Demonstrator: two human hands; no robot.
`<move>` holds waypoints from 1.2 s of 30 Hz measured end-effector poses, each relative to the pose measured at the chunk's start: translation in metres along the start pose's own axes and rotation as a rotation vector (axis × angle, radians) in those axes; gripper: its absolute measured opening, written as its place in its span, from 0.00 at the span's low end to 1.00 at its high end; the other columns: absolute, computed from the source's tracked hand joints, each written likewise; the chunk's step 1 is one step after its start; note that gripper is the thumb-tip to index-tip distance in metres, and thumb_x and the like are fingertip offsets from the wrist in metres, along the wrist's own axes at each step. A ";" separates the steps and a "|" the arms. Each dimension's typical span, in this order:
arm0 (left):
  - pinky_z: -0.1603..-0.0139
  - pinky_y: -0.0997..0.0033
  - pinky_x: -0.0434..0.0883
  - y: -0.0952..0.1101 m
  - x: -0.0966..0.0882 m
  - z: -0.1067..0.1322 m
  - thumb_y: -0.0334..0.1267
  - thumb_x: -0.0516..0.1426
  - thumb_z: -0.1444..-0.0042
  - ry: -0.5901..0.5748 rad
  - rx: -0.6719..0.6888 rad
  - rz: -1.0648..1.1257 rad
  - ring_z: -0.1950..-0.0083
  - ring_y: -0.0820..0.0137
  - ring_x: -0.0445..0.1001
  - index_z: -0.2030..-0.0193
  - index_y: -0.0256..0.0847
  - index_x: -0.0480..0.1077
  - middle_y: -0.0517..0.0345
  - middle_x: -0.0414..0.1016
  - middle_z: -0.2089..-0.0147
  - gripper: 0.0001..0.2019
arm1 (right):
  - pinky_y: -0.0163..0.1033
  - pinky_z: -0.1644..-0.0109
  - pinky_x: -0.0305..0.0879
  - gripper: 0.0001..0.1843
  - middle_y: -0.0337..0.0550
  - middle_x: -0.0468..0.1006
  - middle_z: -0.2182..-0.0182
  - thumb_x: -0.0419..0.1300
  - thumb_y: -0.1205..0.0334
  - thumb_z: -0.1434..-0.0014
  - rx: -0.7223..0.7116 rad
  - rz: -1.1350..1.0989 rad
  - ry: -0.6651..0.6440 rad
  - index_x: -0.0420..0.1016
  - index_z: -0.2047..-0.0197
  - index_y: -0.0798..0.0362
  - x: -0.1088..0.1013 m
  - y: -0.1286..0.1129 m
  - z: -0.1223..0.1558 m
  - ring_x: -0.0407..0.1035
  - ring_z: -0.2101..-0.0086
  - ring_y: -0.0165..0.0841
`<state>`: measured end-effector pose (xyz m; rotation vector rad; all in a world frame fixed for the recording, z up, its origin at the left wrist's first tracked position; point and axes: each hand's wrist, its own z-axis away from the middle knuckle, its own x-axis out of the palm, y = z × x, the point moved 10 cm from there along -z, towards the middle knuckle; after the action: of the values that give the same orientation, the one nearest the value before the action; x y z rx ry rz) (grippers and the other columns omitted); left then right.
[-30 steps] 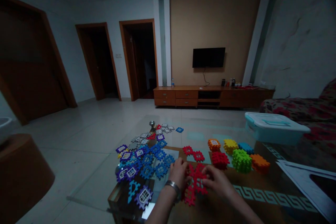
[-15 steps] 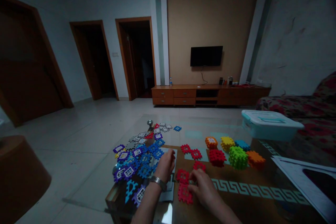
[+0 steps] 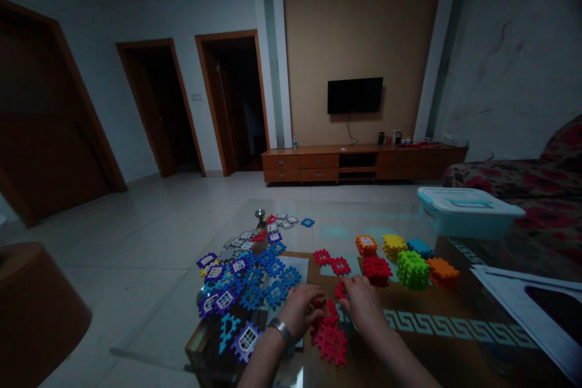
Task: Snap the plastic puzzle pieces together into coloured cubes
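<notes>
My left hand (image 3: 302, 310) is at the near middle of the table, beside the red window tiles (image 3: 334, 344). Its fingers are bent but apart, and its fingertips reach the edge of a red tile (image 3: 330, 313). My right hand (image 3: 364, 304) has its thumb and fingers closed on another red tile (image 3: 339, 290), partly hidden by the hand. Two more red tiles (image 3: 340, 265) lie flat just beyond. Left of my hands spreads a loose heap of blue tiles (image 3: 275, 292) and purple tiles with white windows (image 3: 248, 339).
Stacks of red (image 3: 376, 271), green (image 3: 413, 270), yellow (image 3: 393, 246) and orange tiles (image 3: 443, 273) stand to the right. Behind them is a turquoise lidded box (image 3: 468, 221). Papers (image 3: 522, 294) lie at the right edge. A brown rounded object (image 3: 36, 309) is at the left.
My left hand has come down and right to the red tiles. My right hand has moved forward from the nearest red tiles to a farther one. The near red tiles have shifted right.
</notes>
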<state>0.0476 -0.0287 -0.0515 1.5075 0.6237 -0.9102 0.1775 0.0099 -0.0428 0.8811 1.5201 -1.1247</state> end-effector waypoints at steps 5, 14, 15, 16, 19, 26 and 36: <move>0.39 0.58 0.57 0.004 -0.003 0.005 0.45 0.61 0.48 -0.010 -0.038 -0.014 0.40 0.60 0.64 0.46 0.47 0.68 0.54 0.71 0.42 0.22 | 0.44 0.51 0.62 0.15 0.55 0.76 0.56 0.60 0.63 0.45 0.010 -0.037 0.020 0.75 0.54 0.56 0.003 0.007 -0.005 0.68 0.53 0.48; 0.40 0.57 0.56 -0.002 0.002 0.000 0.34 0.58 0.48 0.013 -0.074 -0.120 0.40 0.61 0.63 0.51 0.48 0.70 0.58 0.70 0.43 0.17 | 0.40 0.51 0.62 0.15 0.48 0.77 0.58 0.58 0.62 0.48 -0.196 -0.464 0.026 0.73 0.55 0.54 -0.024 -0.010 0.021 0.69 0.56 0.40; 0.40 0.56 0.56 -0.004 0.001 -0.001 0.34 0.58 0.47 0.025 -0.083 -0.127 0.40 0.61 0.63 0.50 0.48 0.70 0.57 0.70 0.43 0.16 | 0.41 0.51 0.62 0.15 0.47 0.77 0.59 0.59 0.62 0.49 -0.231 -0.475 0.012 0.73 0.56 0.54 -0.027 -0.017 0.027 0.69 0.57 0.40; 0.41 0.55 0.56 -0.006 -0.001 -0.001 0.34 0.57 0.47 0.040 -0.095 -0.134 0.39 0.60 0.63 0.50 0.47 0.70 0.56 0.70 0.43 0.16 | 0.41 0.52 0.62 0.15 0.47 0.76 0.59 0.59 0.63 0.49 -0.259 -0.467 -0.004 0.73 0.57 0.53 -0.029 -0.024 0.034 0.69 0.57 0.40; 0.40 0.53 0.56 -0.014 -0.006 0.000 0.33 0.57 0.47 0.073 -0.135 -0.153 0.39 0.58 0.62 0.50 0.45 0.69 0.53 0.69 0.43 0.17 | 0.44 0.52 0.62 0.13 0.48 0.75 0.59 0.59 0.65 0.50 -0.292 -0.367 -0.074 0.74 0.59 0.55 -0.025 -0.046 0.051 0.67 0.57 0.43; 0.37 0.62 0.55 -0.019 -0.005 -0.005 0.31 0.60 0.50 0.051 -0.138 -0.142 0.36 0.63 0.60 0.47 0.43 0.66 0.52 0.65 0.37 0.22 | 0.52 0.45 0.58 0.32 0.58 0.69 0.47 0.63 0.73 0.55 -0.159 -0.129 -0.289 0.68 0.44 0.58 -0.001 -0.069 0.068 0.62 0.47 0.52; 0.42 0.67 0.59 -0.010 -0.010 -0.009 0.28 0.55 0.49 0.051 -0.117 -0.166 0.44 0.63 0.63 0.46 0.38 0.64 0.51 0.70 0.45 0.22 | 0.47 0.48 0.58 0.22 0.52 0.71 0.52 0.58 0.69 0.52 -0.289 -0.288 -0.134 0.69 0.51 0.56 -0.008 -0.062 0.055 0.63 0.52 0.45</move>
<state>0.0361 -0.0174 -0.0490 1.3933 0.8348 -0.9466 0.1381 -0.0614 -0.0246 0.3913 1.6800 -1.1053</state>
